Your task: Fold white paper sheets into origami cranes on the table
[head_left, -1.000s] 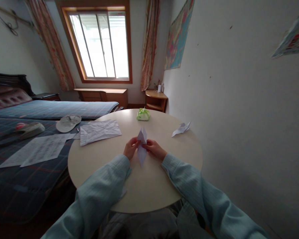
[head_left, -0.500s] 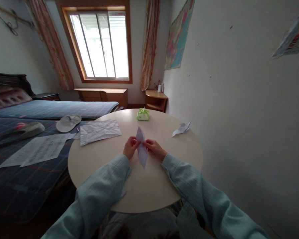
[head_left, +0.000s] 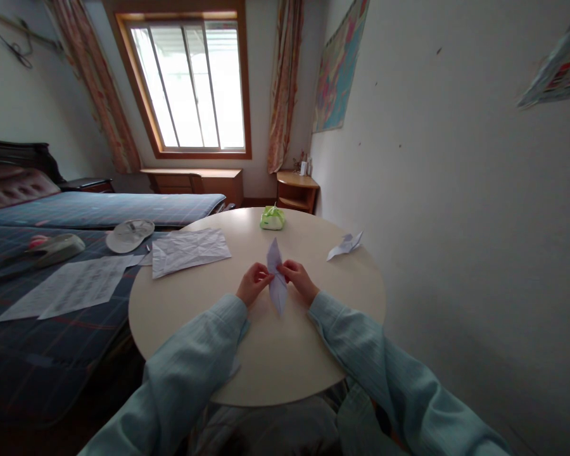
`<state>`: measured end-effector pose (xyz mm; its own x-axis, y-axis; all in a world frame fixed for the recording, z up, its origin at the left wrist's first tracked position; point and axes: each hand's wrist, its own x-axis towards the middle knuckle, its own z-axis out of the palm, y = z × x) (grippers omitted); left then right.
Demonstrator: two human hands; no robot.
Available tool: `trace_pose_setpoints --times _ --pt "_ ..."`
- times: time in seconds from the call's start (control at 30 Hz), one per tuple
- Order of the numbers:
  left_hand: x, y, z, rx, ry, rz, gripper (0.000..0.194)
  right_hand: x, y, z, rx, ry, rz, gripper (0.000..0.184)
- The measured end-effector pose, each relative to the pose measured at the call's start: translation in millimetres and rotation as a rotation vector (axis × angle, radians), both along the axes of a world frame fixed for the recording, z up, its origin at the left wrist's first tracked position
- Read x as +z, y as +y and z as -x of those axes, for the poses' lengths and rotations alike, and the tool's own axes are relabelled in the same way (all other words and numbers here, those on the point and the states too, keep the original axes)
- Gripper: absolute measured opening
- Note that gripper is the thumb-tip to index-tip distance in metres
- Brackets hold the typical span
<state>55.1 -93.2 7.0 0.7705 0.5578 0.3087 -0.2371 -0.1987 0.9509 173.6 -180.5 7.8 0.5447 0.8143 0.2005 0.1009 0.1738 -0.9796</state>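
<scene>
A folded piece of white paper [head_left: 278,292], long and pointed at both ends, is held above the middle of the round table [head_left: 185,329]. My left hand [head_left: 254,283] pinches its left side near the middle with thumb and fingers. From the other side, my right hand [head_left: 298,278] grips the paper's right edge, also near the middle. The fingertips partly cover the folds there. Another folded paper shape [head_left: 345,246] with raised points lies toward the table's right edge.
A creased paper sheet [head_left: 192,252] rests at the table's left. A green tissue pack [head_left: 272,218] stands at the far edge. On the bed to the left are printed sheets [head_left: 83,285] and a light cap [head_left: 130,236]. A wall [head_left: 456,221] runs along the right.
The folded paper has shifted slightly right and its upper tip has turned rightward. My left hand has moved a little right with it; the right hand stays nearly in place.
</scene>
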Motion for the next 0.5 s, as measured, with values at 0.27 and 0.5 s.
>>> trace_pose_setpoints --times 0.27,0.5 --pt "0.4 -0.6 3.4 0.044 0.043 -0.176 0.030 -4.2 2.7 -1.8 0.005 0.053 0.019 0.029" --pt "0.3 -2.1 5.6 0.256 -0.054 -0.559 0.024 6.9 -4.7 8.7 0.050 0.077 -0.031 0.031"
